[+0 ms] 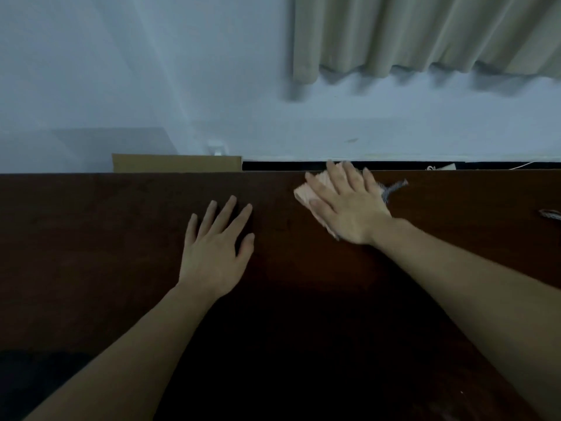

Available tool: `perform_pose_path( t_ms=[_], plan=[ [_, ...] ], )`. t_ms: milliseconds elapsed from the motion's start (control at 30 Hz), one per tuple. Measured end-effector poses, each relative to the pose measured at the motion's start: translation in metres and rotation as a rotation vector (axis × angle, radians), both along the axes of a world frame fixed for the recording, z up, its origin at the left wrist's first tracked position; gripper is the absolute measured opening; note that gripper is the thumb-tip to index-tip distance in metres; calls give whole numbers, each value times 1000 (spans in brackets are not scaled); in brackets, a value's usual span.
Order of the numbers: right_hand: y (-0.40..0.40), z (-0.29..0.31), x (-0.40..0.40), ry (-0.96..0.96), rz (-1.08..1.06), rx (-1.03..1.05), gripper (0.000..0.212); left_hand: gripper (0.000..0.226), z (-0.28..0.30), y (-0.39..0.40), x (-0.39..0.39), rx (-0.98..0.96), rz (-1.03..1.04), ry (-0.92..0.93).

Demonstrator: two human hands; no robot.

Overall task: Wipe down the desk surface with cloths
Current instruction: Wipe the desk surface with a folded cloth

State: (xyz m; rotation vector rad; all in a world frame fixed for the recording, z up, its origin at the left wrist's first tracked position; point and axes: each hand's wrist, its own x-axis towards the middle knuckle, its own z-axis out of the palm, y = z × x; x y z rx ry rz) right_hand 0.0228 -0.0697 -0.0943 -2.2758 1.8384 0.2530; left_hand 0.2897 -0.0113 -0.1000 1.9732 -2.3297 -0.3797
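Note:
A dark brown wooden desk (pixel 106 226) fills the lower part of the view. My right hand (pixel 349 205) lies flat with straight fingers on a folded pink cloth (pixel 305 194) near the desk's far edge, pressing it down. A grey part of the cloth (pixel 393 188) sticks out to the right of the hand. Most of the cloth is hidden under the palm. My left hand (pixel 215 244) rests flat on the bare desk with its fingers spread, to the left of the cloth and apart from it.
Behind the desk's far edge stands a cardboard box (pixel 176 163) against the pale wall, with a dark gap to its right. Beige curtains (pixel 425 34) hang at the upper right. A small grey object (pixel 551 214) lies at the desk's right edge.

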Motion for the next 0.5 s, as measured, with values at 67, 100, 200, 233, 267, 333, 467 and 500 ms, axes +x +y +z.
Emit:
perform_pose_path(
  t_ms=[67,100,200,233,267,333,467,500],
  plan=[
    [-21,-1,10,-13,-29,14,59,58,-4,2,0,-29,10,4],
    [-23,-1,15,-18,-29,16,59,58,-5,2,0,-39,14,2],
    [12,-2,26,-21,41,22,64,59,-5,2,-1,-23,16,-5],
    [34,-2,28,-38,91,25,67,59,-5,3,-1,-19,19,-4],
    [57,-1,29,-63,145,28,68,60,-4,3,-2,-17,24,1],
    [98,1,28,-100,247,46,67,60,-3,3,-3,-10,28,2],
    [98,4,20,-53,286,81,60,58,-2,2,-2,-20,29,-7],
    [81,4,21,-44,260,76,64,58,-2,2,-3,-13,30,-10]
  ],
)
